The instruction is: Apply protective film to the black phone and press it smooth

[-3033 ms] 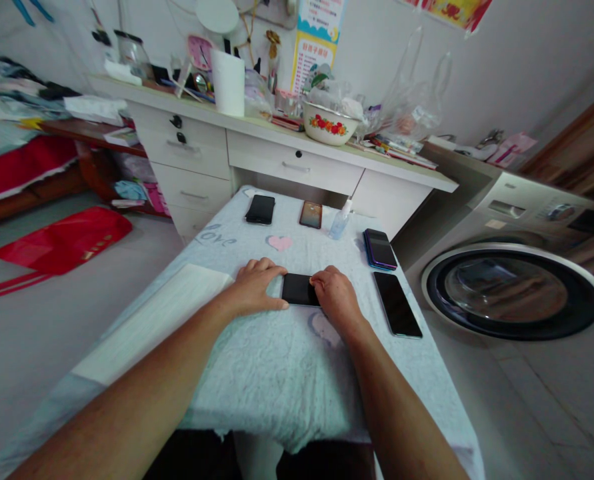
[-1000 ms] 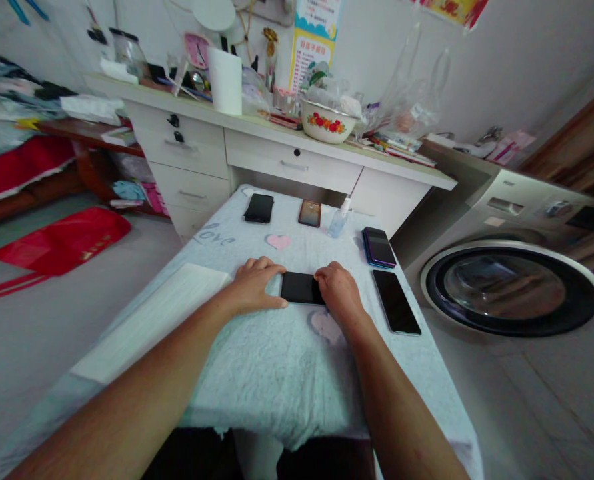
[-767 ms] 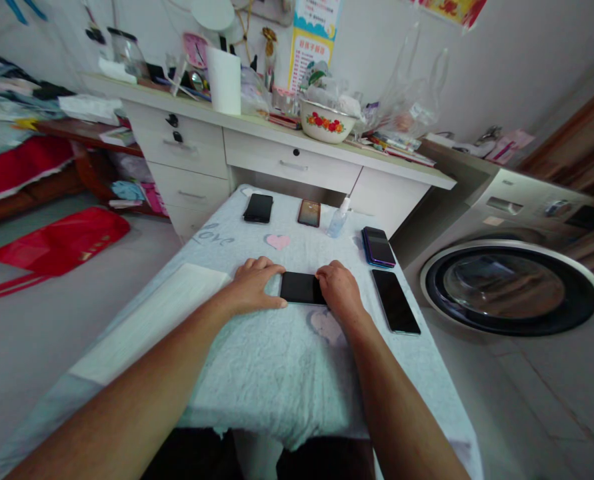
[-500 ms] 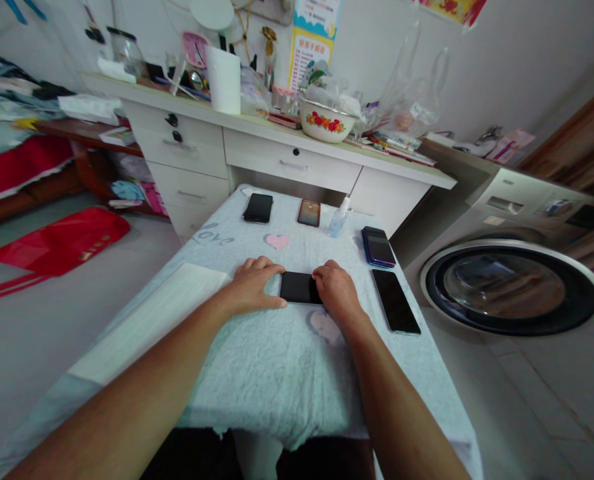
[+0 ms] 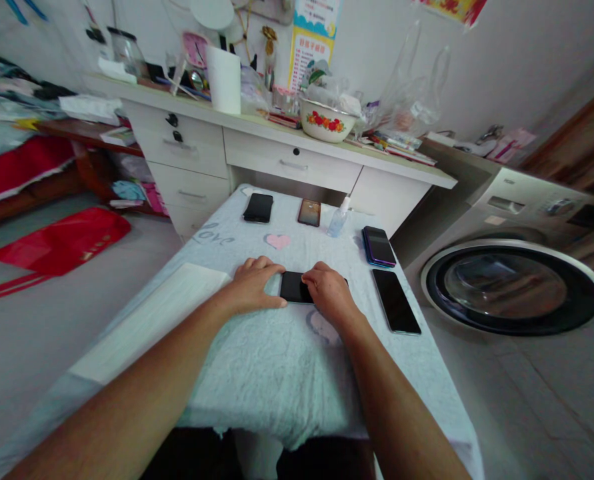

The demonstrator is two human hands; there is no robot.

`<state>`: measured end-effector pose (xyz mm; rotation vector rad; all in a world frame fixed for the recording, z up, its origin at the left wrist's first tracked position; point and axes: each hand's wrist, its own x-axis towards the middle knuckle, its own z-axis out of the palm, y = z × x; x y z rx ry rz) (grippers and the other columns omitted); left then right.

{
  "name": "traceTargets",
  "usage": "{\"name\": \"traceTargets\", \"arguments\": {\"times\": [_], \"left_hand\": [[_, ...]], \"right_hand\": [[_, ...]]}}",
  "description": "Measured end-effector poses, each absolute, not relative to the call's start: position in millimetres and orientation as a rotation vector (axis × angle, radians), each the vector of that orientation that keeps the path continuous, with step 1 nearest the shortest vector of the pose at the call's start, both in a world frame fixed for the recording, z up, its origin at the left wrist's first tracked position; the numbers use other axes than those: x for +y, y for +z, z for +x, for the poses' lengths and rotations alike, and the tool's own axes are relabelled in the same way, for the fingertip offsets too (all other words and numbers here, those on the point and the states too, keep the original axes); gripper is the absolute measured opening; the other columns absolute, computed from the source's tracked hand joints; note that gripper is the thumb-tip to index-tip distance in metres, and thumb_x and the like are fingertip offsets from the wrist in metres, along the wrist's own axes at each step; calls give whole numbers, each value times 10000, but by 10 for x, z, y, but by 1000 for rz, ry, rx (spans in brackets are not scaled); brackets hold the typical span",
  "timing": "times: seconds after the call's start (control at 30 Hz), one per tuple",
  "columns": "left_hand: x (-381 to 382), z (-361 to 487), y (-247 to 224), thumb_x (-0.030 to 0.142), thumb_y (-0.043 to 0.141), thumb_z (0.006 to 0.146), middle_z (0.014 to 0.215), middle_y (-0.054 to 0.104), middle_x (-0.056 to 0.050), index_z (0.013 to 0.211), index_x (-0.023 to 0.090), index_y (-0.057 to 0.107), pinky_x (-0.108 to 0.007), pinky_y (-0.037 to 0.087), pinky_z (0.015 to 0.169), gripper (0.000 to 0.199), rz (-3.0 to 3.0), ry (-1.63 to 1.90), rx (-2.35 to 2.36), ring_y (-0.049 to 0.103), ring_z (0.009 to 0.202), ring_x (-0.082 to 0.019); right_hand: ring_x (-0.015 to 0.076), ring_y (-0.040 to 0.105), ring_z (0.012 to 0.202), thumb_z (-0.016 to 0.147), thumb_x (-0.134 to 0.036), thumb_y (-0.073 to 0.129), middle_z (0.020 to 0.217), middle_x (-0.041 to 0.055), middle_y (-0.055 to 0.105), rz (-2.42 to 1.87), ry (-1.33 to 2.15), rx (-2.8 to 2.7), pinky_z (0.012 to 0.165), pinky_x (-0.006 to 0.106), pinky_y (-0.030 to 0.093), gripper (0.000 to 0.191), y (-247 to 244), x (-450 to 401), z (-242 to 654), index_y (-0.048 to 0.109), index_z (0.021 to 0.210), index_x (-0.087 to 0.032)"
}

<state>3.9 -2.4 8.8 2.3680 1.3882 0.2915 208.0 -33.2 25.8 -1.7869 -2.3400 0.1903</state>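
Observation:
A black phone point(image 5: 291, 288) lies flat and crosswise on the cloth-covered table point(image 5: 257, 373). My left hand point(image 5: 257, 287) rests at its left end, thumb and forefinger apart against the corners, steadying it. Over the right half of the screen is my right hand point(image 5: 329, 291), its fingers pressed together at the glass; whatever they pinch, if anything, is too small to make out. Right of that hand lies another black phone point(image 5: 397, 301), with a stack of phones point(image 5: 378, 247) just behind it.
Toward the table's back are a dark phone point(image 5: 259, 208), a brown phone point(image 5: 309, 213) and a clear spray bottle point(image 5: 339, 219). A folded white cloth point(image 5: 151, 320) lies at the left. Beyond stand a white desk point(image 5: 291, 160) and a washing machine point(image 5: 507, 267).
My right hand has slid left along the phone's screen, toward its middle, and part of the right end now shows behind it. My left hand has stayed in place.

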Motion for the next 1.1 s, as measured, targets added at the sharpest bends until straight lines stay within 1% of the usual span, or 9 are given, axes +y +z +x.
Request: {"name": "traceTargets", "arguments": {"times": [0.13,0.27,0.5,0.7,0.87,1.1], "left_hand": [[-21,35,79,584,673,643,1274,507,-83,1303,290,527,-424,369,965,737,2367,292,1389,451,1133,-327],[-15,26,65,596,674,638,1277,507,-82,1303,296,525,-425,367,970,744,2370,316,1377,447,1144,-328],[-29,31,94,584,677,642,1263,514,-87,1294,267,535,-418,366,975,739,2367,311,1376,448,1142,-324],[-18,23,68,591,673,645,1269,513,-83,1294,273,534,-423,363,977,735,2368,321,1368,443,1150,-326],[-15,25,62,584,677,650,1268,512,-89,1302,261,532,-426,361,980,742,2369,315,1363,439,1153,-328],[-8,21,42,589,676,646,1271,512,-82,1300,279,528,-414,368,971,739,2379,316,1369,441,1151,-323]], "right_hand": [[143,608,903,947,-195,437,1043,50,625,-1847,183,-2309,795,227,403,299,252,-311,2087,719,1037,-231],[148,609,893,949,-212,439,1033,52,630,-1904,163,-2259,799,231,405,294,233,-285,2105,722,1024,-233],[158,606,893,942,-215,444,1006,64,642,-1982,162,-2161,802,236,398,293,234,-266,2154,733,992,-217],[156,608,883,951,-232,427,1020,64,638,-2051,155,-2111,791,243,396,308,249,-253,2180,734,972,-224],[156,608,889,949,-242,437,1019,65,638,-2068,160,-2092,792,241,394,296,224,-234,2198,732,968,-220],[156,608,890,939,-226,453,1014,62,643,-2032,142,-2088,795,239,393,282,196,-231,2204,734,965,-213]]}}
